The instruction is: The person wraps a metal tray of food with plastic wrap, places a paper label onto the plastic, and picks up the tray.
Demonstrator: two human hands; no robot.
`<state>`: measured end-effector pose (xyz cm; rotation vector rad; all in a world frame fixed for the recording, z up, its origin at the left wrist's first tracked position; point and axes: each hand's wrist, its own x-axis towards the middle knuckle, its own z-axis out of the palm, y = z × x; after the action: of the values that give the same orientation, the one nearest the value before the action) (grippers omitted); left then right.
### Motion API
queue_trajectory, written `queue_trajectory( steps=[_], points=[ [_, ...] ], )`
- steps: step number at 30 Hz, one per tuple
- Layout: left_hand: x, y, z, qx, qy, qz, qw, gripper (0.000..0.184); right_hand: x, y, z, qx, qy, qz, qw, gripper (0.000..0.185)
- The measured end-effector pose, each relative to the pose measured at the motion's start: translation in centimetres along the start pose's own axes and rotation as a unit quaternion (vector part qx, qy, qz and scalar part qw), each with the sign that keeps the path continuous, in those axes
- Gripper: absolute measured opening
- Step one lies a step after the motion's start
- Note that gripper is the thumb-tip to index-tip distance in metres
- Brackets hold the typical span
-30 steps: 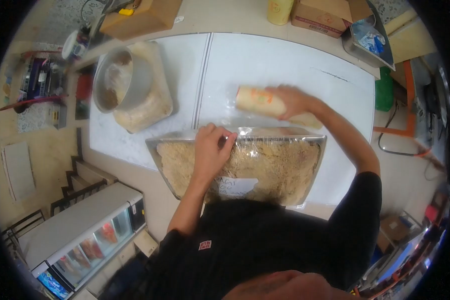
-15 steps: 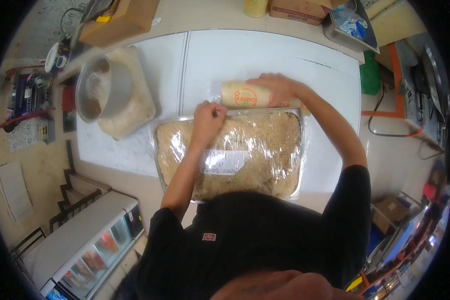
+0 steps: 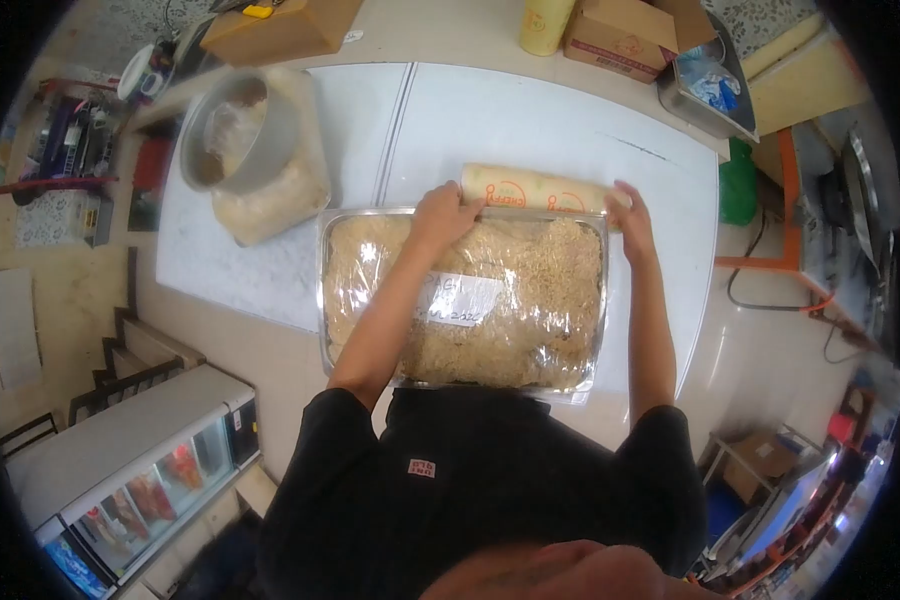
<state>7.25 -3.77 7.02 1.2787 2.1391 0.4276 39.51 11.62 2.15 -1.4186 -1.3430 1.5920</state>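
Note:
A metal tray [image 3: 324, 300] of tan, crumbly food [image 3: 540, 330] lies in front of me under clear plastic wrap. A handwritten white paper label [image 3: 465, 300] shows through the wrap. Along the tray's far edge rests a roll of cling film [image 3: 530, 190] with orange print. My left hand [image 3: 444, 215] is closed at the roll's left end, above the far rim. Around the right end curl the fingers of my right hand [image 3: 630, 222]. The left fingertips are partly hidden.
On the left of the white table [image 3: 260, 295], a round metal pan [image 3: 235, 130] sits on a pale filled bag or block [image 3: 275, 205]. Cardboard boxes [image 3: 620, 40], a yellowish roll [image 3: 545, 25] and a metal bin [image 3: 710, 95] stand beyond the far edge. A glass-front freezer [image 3: 150, 470] is at lower left.
My right hand has slid from the top of the roll to its right end. The left hand has moved from a pinch at the tray's far rim to the roll's left end. The view has shifted.

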Motion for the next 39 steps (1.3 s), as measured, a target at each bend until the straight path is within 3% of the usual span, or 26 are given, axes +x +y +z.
queue_trajectory(
  steps=[4, 7, 13, 16, 19, 20, 23, 24, 26, 30, 33, 35, 39],
  points=[
    [-0.8, -0.4, 0.7, -0.054, 0.105, 0.083, 0.989, 0.032, 3.6, 0.3, 1.5, 0.107, -0.003, -0.044, 0.993, 0.03],
    [-0.5, -0.5, 0.8, -0.089, 0.113, 0.081, 0.986, 0.033, 7.2, 1.9, 1.6, 0.134, -0.026, -0.034, 0.99, 0.023],
    [0.5, -2.0, 2.1, -0.101, 0.118, 0.099, 0.983, 0.028, 6.0, 0.6, 2.6, 0.147, -0.116, -0.04, 0.981, 0.01],
    [0.5, -2.4, 1.6, -0.151, 0.225, 0.072, 0.96, 0.034, 5.7, -1.3, 2.3, 0.103, -0.163, -0.012, 0.981, 0.012],
    [2.8, -3.1, -1.2, -0.091, 0.168, -0.073, 0.979, 0.045, 6.0, -2.1, 2.1, 0.078, -0.187, -0.021, 0.979, 0.016],
    [3.2, -2.2, -2.7, -0.031, -0.053, -0.124, 0.99, 0.054, 5.8, -1.5, 1.9, 0.062, -0.169, -0.037, 0.983, 0.017],
    [7.2, -5.0, 0.0, -0.255, -0.092, -0.121, 0.955, 0.052, 6.4, -1.5, 1.6, 0.069, -0.12, -0.091, 0.986, 0.019],
    [7.6, -4.2, -0.6, -0.451, -0.091, -0.101, 0.882, 0.051, 4.9, -2.5, 1.5, 0.107, -0.102, -0.095, 0.984, 0.018],
    [9.2, -1.4, -1.4, -0.485, -0.017, -0.035, 0.874, 0.049, 3.9, -3.7, 1.3, 0.144, -0.065, -0.13, 0.979, 0.019],
    [9.7, 2.1, -3.9, -0.525, 0.065, -0.008, 0.849, 0.047, 2.0, -8.3, 2.0, -0.042, -0.075, -0.229, 0.97, 0.022],
    [8.5, 0.1, -5.6, -0.551, 0.081, 0.004, 0.831, 0.045, -1.2, -11.8, 3.9, -0.134, -0.095, -0.206, 0.965, 0.02],
    [5.5, -2.1, -6.2, -0.564, 0.1, 0.027, 0.819, 0.042, -3.9, -12.2, 4.4, -0.168, -0.091, -0.276, 0.942, 0.019],
    [-5.3, -4.0, -6.4, -0.559, 0.142, 0.053, 0.815, 0.037, -12.2, -11.6, 4.4, -0.195, -0.075, -0.317, 0.925, 0.019]
  ],
)
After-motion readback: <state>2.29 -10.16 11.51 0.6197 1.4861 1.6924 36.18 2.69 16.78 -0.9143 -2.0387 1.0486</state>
